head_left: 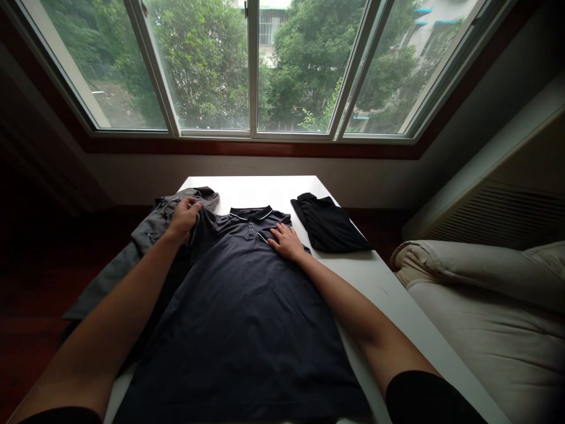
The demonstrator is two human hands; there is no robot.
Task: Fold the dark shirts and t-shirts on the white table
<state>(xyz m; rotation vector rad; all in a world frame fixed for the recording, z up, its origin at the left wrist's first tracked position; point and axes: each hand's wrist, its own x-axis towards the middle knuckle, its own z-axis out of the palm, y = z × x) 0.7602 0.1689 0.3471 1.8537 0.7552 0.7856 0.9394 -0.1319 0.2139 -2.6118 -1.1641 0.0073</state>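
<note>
A dark navy polo shirt (238, 312) lies front up on a white table (388, 288), its collar toward the window. My left hand (183, 218) is closed around the shirt's left shoulder or sleeve. My right hand (286, 240) lies flat with fingers spread on the shirt's right shoulder, just beside the collar and button placket.
A grey garment (145, 235) lies bunched along the table's left edge, partly under the polo. A folded black garment (331, 227) sits at the far right of the table. A beige sofa (485, 306) stands right of the table. A large window (251, 65) fills the far wall.
</note>
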